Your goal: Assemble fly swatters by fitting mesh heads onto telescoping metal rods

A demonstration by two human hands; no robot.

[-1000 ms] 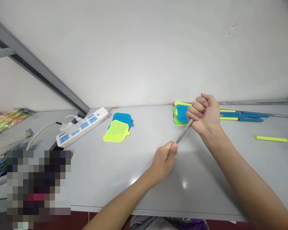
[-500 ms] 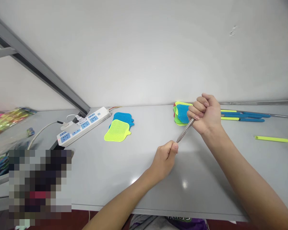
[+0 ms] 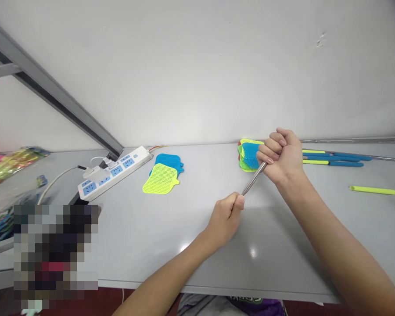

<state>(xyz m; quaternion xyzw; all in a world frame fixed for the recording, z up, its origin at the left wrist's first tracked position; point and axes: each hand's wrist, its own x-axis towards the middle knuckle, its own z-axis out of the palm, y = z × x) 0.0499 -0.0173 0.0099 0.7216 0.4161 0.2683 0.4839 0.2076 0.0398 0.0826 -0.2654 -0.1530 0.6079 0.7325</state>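
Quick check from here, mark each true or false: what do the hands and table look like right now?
1. The left hand and right hand both grip a steel rod. True.
2. A power strip lies right of the right hand. False: it lies left of both hands.
3. A yellow mesh swatter head overlaps a blue one. True.
4. A loose yellow-green grip stands upright. False: it lies flat on the table.
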